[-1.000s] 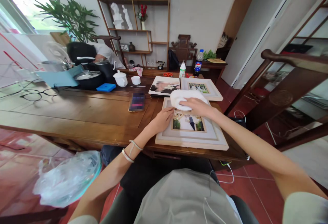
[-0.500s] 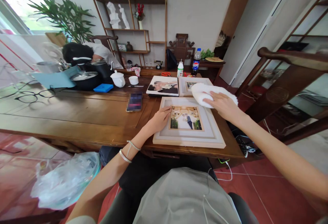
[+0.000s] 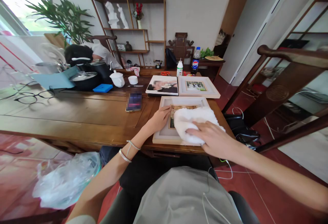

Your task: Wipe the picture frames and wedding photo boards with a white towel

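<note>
A white fluffy cloth (image 3: 191, 119) is in my right hand (image 3: 214, 136), fingers closed over it. It lies against the front of a light wooden picture frame (image 3: 164, 137) and covers the right part of the wedding photo inside. My left hand (image 3: 159, 118) rests on the frame's left side, its fingers stretched toward the photo's upper left corner. The frame lies flat at the table's front edge. Just behind it are a second framed photo (image 3: 215, 92) and a photo album (image 3: 162, 85) with a couple on its cover.
On the wooden table (image 3: 102, 114) are a phone (image 3: 134, 101), a blue box (image 3: 103, 88), a white teapot (image 3: 118, 79), a cup (image 3: 133, 80), glasses (image 3: 33, 97) and a cola bottle (image 3: 196, 61). A person (image 3: 98, 53) leans down behind the pots. A wooden chair (image 3: 279, 83) stands right.
My right hand has brought the cloth down and toward me, from the frame's upper right corner onto the photo. The second frame behind is now uncovered. My left hand has stayed put.
</note>
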Tool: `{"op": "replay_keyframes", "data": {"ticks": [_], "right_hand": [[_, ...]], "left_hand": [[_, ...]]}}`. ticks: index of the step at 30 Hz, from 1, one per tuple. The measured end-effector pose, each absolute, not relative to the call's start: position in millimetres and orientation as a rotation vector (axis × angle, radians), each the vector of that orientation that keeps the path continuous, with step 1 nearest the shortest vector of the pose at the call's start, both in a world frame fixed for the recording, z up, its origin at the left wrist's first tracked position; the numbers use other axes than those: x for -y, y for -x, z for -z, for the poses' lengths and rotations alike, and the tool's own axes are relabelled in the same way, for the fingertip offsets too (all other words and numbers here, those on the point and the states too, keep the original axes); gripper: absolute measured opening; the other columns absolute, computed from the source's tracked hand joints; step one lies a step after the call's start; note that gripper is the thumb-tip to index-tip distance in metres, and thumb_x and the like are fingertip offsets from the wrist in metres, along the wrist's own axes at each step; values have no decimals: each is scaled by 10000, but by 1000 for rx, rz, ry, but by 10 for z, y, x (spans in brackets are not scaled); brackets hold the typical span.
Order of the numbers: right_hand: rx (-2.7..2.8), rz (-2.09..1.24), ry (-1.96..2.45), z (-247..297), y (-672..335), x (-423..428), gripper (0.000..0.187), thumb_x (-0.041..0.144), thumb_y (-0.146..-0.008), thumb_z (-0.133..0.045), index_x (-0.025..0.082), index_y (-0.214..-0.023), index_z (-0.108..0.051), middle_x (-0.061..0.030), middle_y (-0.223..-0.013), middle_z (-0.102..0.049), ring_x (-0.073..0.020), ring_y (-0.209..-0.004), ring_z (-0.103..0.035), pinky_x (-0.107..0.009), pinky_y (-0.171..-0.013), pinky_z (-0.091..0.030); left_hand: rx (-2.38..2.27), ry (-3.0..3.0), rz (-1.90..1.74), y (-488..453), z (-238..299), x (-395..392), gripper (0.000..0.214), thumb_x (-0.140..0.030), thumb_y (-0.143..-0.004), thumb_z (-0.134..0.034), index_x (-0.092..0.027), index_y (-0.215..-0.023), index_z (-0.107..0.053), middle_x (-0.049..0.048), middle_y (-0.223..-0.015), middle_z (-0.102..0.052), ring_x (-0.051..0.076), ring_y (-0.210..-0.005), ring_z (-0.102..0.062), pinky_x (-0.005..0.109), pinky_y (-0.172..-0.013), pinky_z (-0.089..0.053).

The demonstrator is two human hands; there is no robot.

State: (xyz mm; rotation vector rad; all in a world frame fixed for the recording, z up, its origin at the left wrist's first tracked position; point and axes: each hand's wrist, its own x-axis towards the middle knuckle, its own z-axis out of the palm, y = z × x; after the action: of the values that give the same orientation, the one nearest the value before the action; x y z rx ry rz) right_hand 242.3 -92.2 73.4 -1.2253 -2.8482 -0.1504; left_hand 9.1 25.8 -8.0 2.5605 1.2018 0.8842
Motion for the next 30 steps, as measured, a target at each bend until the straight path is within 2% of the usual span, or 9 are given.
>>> {"op": "replay_keyframes", "data": {"ticks": [2,5,10,14,16,21,25,30], "right_hand": [[2822,118,1183,-698,-2382,981,658,-16,-618,-458,251,-1214,-540,-124,-1271,-566,-275,-1241,-469,-411,-918,-424],[2727,239,1217,-588,-2435,758,680,-52,-629,-453,249,-1232,-538,-113,-1389,-478,-276,-1296,-414,-455,-984,-390],[2548,613,1296,-558,-2678,99,631,-70,-693,-467,228,-1242,-551,-104,-1430,-437,-306,-1364,-298,-568,-1070,-258],[2448,702,1293,-646,-2792,-272,592,-36,-741,-493,242,-1262,-537,-93,-1462,-392,-332,-1386,-227,-638,-1065,-187],[2484,672,1292,-643,-2801,-386,626,-49,-728,-488,242,-1282,-515,-98,-1462,-388,-332,-1372,-259,-616,-1053,-225],[2720,542,1324,-537,-2701,-354,702,-88,-671,-441,217,-1302,-481,-133,-1410,-440,-305,-1221,-465,-430,-897,-424],[2739,554,1387,-570,-2561,37,661,-49,-684,-428,239,-1275,-498,-134,-1325,-515,-279,-1069,-559,-360,-772,-443],[2851,336,1434,-774,-2382,771,636,14,-649,-458,289,-1217,-532,-86,-991,-668,-238,-818,-620,-317,-656,-416]], "left_hand": [[-1182,-2570,-872,-87,73,-258,396,-204,-944,-317,-101,-1230,-571,123,-1331,-536,216,-1267,-469,381,-1084,-377],[-1156,-2566,-874,-83,64,-258,389,-215,-947,-326,-108,-1229,-571,126,-1331,-535,215,-1271,-464,388,-1081,-381],[-1170,-2568,-873,-74,71,-261,385,-219,-949,-324,-101,-1210,-581,137,-1340,-524,218,-1273,-461,394,-1081,-380],[-1167,-2571,-886,-68,82,-265,375,-205,-941,-335,-113,-1205,-585,130,-1336,-529,216,-1271,-463,395,-1084,-378],[-1164,-2561,-893,-70,82,-268,373,-206,-939,-338,-117,-1200,-589,127,-1338,-528,215,-1271,-464,393,-1084,-379],[-1180,-2563,-872,-77,67,-266,380,-206,-935,-338,-105,-1201,-590,129,-1333,-532,218,-1267,-469,383,-1090,-371],[-1167,-2560,-872,-68,63,-259,385,-200,-937,-328,-126,-1216,-582,110,-1333,-536,212,-1259,-478,383,-1087,-376],[-1141,-2577,-890,-61,81,-271,374,-195,-936,-335,-138,-1203,-591,105,-1327,-541,212,-1254,-483,384,-1079,-385]]}}
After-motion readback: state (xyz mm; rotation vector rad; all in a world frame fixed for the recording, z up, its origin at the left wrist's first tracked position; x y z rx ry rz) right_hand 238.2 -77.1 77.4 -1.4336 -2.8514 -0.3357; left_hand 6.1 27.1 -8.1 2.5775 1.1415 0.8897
